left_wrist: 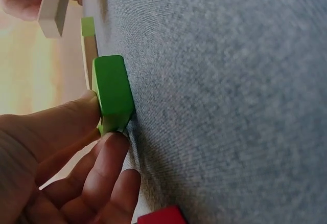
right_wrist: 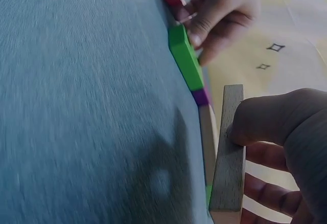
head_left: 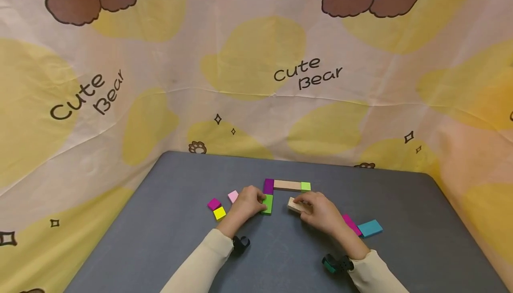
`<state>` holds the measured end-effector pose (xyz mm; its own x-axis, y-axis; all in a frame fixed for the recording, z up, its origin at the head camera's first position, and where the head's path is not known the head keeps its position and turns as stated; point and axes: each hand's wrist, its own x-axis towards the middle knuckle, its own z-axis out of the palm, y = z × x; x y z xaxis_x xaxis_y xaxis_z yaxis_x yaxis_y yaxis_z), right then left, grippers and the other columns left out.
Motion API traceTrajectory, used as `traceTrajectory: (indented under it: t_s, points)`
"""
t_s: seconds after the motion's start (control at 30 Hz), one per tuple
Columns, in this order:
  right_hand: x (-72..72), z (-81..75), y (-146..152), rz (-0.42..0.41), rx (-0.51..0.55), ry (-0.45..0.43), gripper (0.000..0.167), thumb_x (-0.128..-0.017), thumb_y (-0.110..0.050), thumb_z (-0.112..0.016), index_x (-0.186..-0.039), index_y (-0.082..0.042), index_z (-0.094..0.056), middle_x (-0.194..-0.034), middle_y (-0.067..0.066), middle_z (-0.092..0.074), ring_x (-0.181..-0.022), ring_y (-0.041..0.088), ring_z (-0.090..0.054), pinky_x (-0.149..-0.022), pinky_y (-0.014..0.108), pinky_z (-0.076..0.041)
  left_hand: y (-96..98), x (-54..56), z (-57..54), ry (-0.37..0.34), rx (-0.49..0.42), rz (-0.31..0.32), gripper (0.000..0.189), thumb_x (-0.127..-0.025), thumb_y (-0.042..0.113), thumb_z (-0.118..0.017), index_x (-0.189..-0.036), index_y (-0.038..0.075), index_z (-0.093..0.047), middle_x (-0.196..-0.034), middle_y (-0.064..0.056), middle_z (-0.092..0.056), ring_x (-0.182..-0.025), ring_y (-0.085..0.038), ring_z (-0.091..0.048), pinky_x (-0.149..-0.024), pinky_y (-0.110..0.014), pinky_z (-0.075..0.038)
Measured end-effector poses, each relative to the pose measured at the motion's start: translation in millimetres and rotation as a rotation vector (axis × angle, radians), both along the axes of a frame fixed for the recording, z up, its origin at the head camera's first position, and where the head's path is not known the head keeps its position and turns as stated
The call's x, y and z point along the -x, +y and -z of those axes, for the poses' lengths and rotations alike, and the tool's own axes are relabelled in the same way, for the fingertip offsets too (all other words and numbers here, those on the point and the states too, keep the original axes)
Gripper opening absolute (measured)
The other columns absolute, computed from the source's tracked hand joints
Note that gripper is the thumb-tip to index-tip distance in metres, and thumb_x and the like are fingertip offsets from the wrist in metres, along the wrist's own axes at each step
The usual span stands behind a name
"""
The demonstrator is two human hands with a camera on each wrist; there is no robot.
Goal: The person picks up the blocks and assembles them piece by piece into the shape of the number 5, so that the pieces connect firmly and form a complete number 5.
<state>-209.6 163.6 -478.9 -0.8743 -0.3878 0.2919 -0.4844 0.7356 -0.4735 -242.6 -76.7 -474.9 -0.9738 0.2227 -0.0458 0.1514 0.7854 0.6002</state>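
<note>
My left hand (head_left: pixel 247 202) pinches a green block (head_left: pixel 267 205) that lies on the grey table, its far end against a purple block (head_left: pixel 269 186). From the purple block a plain wooden block (head_left: pixel 287 185) runs right to a light green block (head_left: pixel 306 187). My right hand (head_left: pixel 319 210) holds another plain wooden block (right_wrist: pixel 228 157) between thumb and fingers. In the right wrist view this block appears raised off the tabletop. The left wrist view shows the thumb (left_wrist: pixel 66 124) on one side of the green block and fingertips at its near end.
Left of the left hand lie a magenta block (head_left: pixel 214 204), a yellow block (head_left: pixel 219 213) and a pink block (head_left: pixel 233 196). Beside the right forearm are another magenta block (head_left: pixel 351 225) and a blue block (head_left: pixel 370 228). A patterned cloth (head_left: pixel 256 61) hangs behind the table.
</note>
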Motion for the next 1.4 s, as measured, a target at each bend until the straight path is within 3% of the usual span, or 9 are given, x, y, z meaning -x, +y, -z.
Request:
traceTrajectory:
  t_s: [0.63, 1.03, 1.4]
  points:
    - [-4.3, 12.5, -32.3, -0.058, -0.034, -0.039, 0.028, -0.072, -0.006, -0.073, -0.099, -0.015, -0.072, -0.099, -0.002, -0.071, -0.092, 0.016, -0.059, -0.075, 0.033, -0.050, 0.5, 0.4, -0.9, 0.012, 0.000, 0.015, 0.019, -0.073, 0.013, -0.082, -0.090, 0.005, -0.077, -0.069, -0.001, -0.060, -0.068, -0.014, -0.051, -0.060, -0.026, -0.043]
    - [-7.3, 14.7, -40.1, -0.035, -0.039, -0.009, 0.028, -0.070, -0.005, -0.074, -0.096, -0.012, -0.073, -0.096, 0.000, -0.071, -0.082, 0.014, -0.057, -0.068, 0.029, -0.048, 0.4, -0.2, 0.6, 0.015, -0.004, 0.003, 0.021, -0.072, 0.013, -0.083, -0.090, 0.005, -0.077, -0.071, -0.002, -0.063, -0.067, -0.014, -0.052, -0.061, -0.026, -0.045]
    - [-7.8, 12.8, -45.3, -0.013, -0.030, -0.024, 0.027, -0.070, -0.003, -0.074, -0.097, -0.010, -0.073, -0.097, 0.003, -0.072, -0.085, 0.018, -0.059, -0.070, 0.032, -0.049, 1.6, 0.8, 0.5, -0.010, 0.007, -0.004, 0.023, -0.073, 0.014, -0.082, -0.094, 0.005, -0.077, -0.075, -0.003, -0.065, -0.069, -0.016, -0.053, -0.063, -0.027, -0.046]
